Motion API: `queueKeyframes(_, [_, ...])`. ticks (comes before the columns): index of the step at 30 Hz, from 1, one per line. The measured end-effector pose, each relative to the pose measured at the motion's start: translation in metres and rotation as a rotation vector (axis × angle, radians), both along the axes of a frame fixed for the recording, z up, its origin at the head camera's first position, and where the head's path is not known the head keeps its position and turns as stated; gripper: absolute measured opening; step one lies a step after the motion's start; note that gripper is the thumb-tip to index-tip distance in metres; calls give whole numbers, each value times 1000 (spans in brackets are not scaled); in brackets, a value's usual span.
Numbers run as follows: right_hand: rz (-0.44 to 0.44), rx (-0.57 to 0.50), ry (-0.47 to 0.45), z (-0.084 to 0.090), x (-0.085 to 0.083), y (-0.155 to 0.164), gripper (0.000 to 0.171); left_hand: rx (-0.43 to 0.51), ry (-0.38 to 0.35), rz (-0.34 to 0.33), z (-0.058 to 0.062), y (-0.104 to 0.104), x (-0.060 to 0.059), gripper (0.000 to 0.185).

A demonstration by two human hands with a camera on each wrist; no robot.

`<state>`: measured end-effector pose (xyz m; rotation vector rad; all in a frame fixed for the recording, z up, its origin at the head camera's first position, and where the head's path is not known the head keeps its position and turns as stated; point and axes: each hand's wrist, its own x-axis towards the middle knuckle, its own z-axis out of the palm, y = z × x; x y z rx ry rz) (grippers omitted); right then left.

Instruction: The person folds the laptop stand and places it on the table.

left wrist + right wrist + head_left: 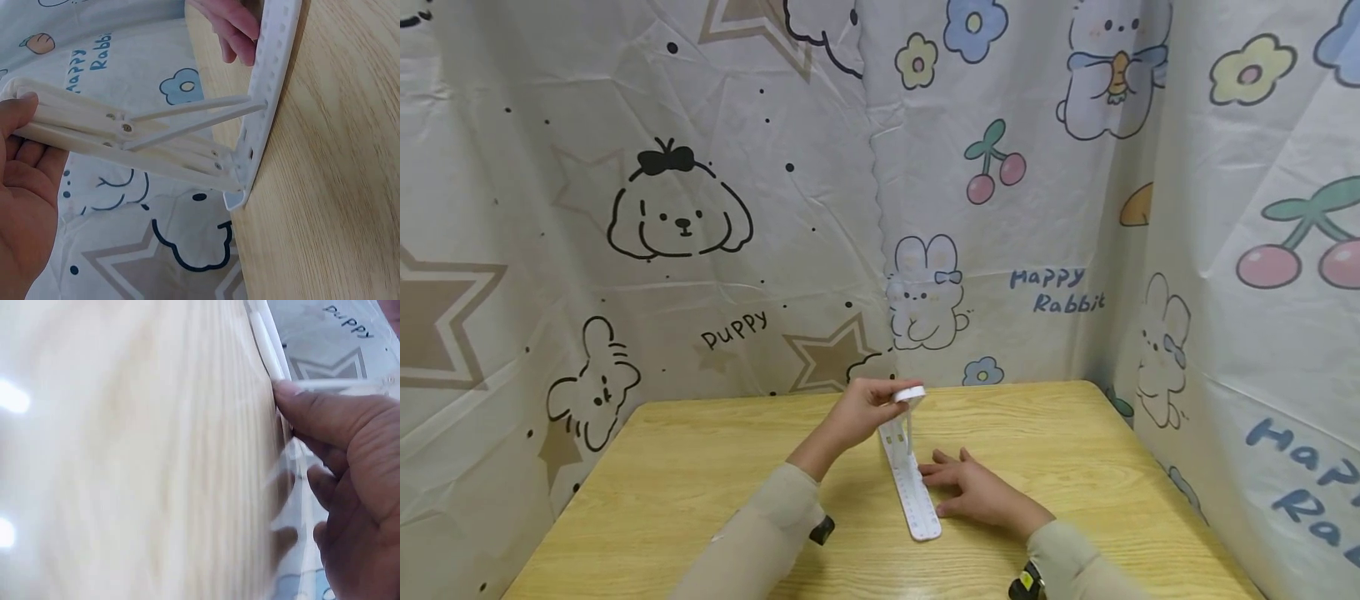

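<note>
left hand (863,411) grips the raised end of a white perforated plastic folding stand (912,490); right hand (973,492), fingers flat, presses its base onto the pale wood-grain table (700,475).

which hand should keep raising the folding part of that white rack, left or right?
Left, most likely. The left hand already grips the raised folding arms at their top end, while the right hand lies flat beside the perforated base strip, steadying it on the table.

Light wooden table (700,483), white folding plastic rack (914,496) lying flat at centre, right hand (973,492) resting beside it
</note>
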<state>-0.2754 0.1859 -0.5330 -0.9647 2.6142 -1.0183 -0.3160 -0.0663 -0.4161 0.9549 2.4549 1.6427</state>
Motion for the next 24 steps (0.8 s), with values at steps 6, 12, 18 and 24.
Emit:
queueKeyframes(6, [-48, -11, 2, -4, 5, -9, 50, 3, -25, -9, -1, -5, -1, 38])
queueKeyframes(12, [-61, -45, -26, -5, 9, -16, 51, 17, -58, -16, -4, -9, -2, 38])
queueKeyframes(18, [-89, -65, -52, -2, 12, -23, 52, 61, -59, -37, -7, -13, -6, 35])
queueKeyframes(24, [-112, -56, -17, -3, 15, -30, 53, 98, -55, -49, -10, -16, -8, 33])
